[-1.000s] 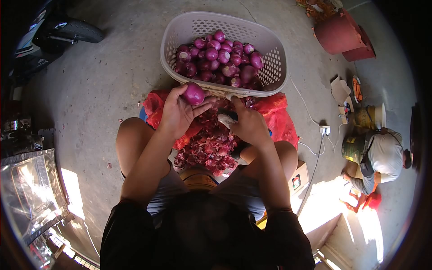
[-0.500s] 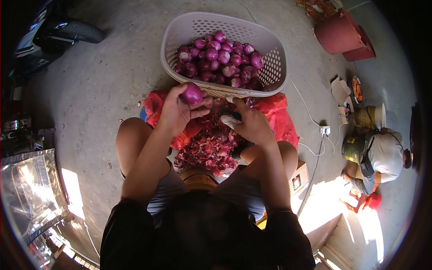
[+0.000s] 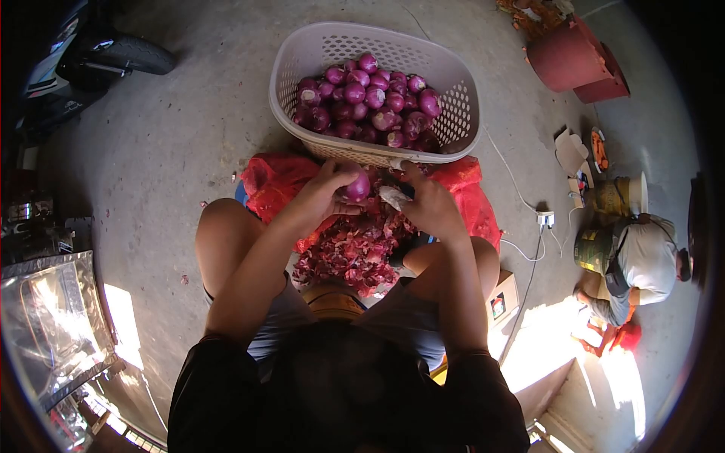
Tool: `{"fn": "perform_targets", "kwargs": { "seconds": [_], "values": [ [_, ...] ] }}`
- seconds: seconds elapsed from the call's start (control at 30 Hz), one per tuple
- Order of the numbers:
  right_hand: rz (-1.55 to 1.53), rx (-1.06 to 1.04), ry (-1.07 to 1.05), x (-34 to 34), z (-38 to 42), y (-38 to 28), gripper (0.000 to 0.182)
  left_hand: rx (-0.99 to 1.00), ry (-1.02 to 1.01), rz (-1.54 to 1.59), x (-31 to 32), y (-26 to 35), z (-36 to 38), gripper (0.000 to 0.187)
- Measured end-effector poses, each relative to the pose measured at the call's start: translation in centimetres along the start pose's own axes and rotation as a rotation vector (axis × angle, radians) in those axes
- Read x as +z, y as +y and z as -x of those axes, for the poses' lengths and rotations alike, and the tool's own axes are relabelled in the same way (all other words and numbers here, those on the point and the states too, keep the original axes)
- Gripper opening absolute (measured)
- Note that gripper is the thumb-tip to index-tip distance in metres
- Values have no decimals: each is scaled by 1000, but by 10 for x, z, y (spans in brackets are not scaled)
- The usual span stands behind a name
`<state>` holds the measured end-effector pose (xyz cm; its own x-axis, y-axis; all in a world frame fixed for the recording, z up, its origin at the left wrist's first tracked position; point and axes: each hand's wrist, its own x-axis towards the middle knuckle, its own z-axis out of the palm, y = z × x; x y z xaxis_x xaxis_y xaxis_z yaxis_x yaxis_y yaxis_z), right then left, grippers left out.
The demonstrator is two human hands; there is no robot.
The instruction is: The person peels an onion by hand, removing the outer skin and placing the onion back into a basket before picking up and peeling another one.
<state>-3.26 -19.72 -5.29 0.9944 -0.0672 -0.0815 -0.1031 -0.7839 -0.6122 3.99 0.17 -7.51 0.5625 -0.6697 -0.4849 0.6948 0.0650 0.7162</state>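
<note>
A rough grey concrete floor (image 3: 166, 151) carries a pale perforated plastic basket (image 3: 461, 113), oval and heaped with glossy purple onions (image 3: 362, 94). Below its rim lies crumpled red mesh sacking (image 3: 472, 196) strewn with papery onion skins (image 3: 355, 249). The left hand (image 3: 321, 198) has its fingers curled around a round onion (image 3: 357, 186). The right hand (image 3: 430, 205) grips what may be a small knife (image 3: 393, 198), just beside the onion.

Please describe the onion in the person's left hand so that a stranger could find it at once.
Find the pale plastic basket full of red onions. Just below its near rim, over the heap of red peels, the left hand grips one onion. It alone is outside the basket.
</note>
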Motion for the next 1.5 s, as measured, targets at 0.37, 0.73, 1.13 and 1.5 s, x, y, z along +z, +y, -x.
{"fn": "perform_targets", "kwargs": {
  "seconds": [0.37,0.73,1.13,1.5],
  "values": [
    [18,54,-89,-4,2,-6,58,410,125,459,-16,-3,-37,34],
    [-45,-4,-232,5,0,10,42,188,107,-953,-55,-65,-55,38],
    [-19,128,-390,4,-3,8,51,127,802,-2033,-163,-152,-38,31],
    [38,7,-381,57,-9,7,77,240,499,-1234,-141,-80,-64,26]
  ]
}}
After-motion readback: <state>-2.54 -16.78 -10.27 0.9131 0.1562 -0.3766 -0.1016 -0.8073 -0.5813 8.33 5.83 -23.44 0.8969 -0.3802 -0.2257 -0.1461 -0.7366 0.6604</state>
